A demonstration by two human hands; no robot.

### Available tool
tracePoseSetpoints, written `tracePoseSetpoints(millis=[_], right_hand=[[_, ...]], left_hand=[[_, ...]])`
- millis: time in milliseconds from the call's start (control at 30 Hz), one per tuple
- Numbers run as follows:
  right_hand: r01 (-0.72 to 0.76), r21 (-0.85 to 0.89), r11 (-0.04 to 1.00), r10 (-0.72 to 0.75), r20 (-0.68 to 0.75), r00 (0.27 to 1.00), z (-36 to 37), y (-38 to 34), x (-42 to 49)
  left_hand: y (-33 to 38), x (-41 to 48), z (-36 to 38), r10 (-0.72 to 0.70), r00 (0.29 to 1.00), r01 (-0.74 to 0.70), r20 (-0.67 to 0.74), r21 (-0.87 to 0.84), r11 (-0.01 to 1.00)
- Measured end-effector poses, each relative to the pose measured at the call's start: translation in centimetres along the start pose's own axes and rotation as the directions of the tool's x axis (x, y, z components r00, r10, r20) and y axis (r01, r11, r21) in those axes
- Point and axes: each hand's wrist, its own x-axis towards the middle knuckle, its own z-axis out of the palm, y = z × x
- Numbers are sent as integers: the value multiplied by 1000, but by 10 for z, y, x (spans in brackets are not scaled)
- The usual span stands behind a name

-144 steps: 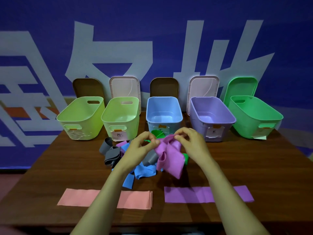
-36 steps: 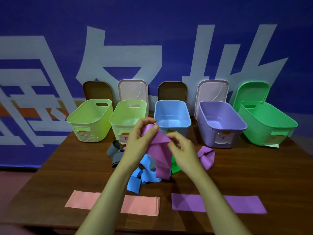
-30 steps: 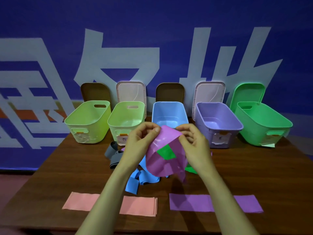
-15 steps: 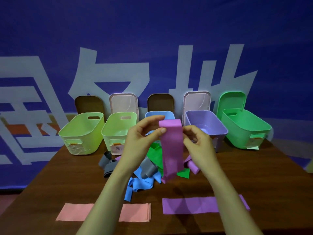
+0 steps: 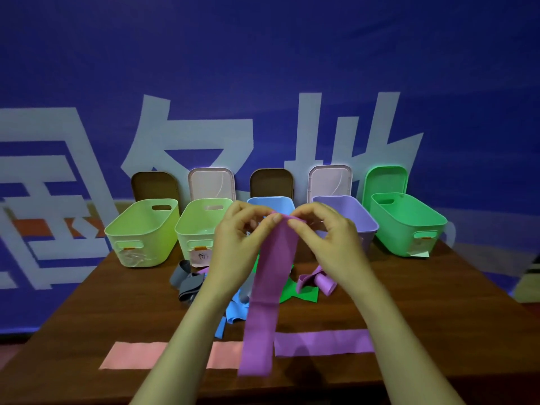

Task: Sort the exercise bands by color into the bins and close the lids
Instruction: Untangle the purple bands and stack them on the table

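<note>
Purple band (image 5: pixel 263 302) now hangs longer than before, top edge pinched by curled fingers of left hand (image 5: pixel 242 244) and right hand (image 5: pixel 330 244), before blue bin (image 5: pixel 271 204), lower end near table (image 5: pixel 438 317) front edge

Five bins (image 5: pixel 143 244), five lids (image 5: pixel 211 184), two hands (image 5: pixel 242 244), perhaps ten bands (image 5: pixel 263 302); pile tangled.

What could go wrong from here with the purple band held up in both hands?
The purple band hangs long from the left hand and right hand; its loose end could sweep the flat purple band out of place. Carried to the purple bin, it might also drape over the rim instead of dropping inside, which would block the lid later.
</note>
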Motion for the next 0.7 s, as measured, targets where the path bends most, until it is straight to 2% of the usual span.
tracePoseSetpoints(millis=[67, 133, 200, 367, 533, 700], right_hand=[[30, -15, 999, -30, 18, 999, -1, -8, 2], [46, -41, 998, -44, 35, 998, -2, -15, 5], [40, -66, 997, -37, 40, 998, -4, -19, 7], [32, -132, 991, -34, -19, 999, -17, -24, 11], [-63, -88, 994, 56, -82, 995, -35, -18, 8], [-109, -112, 988, 105, -40, 994, -43, -15, 2]], left_hand=[[3, -4, 1, -67, 997, 71, 34, -127, 989], [3, -11, 5, -184, 976, 212, 117, -299, 931], [1, -19, 12, -241, 951, 300, 194, -379, 876], [-25, -43, 33, -303, 913, 386, 274, -334, 860], [-40, -66, 38, -343, 849, 459, 402, -240, 856], [-50, -77, 35, -391, 794, 542, 465, -253, 801]])
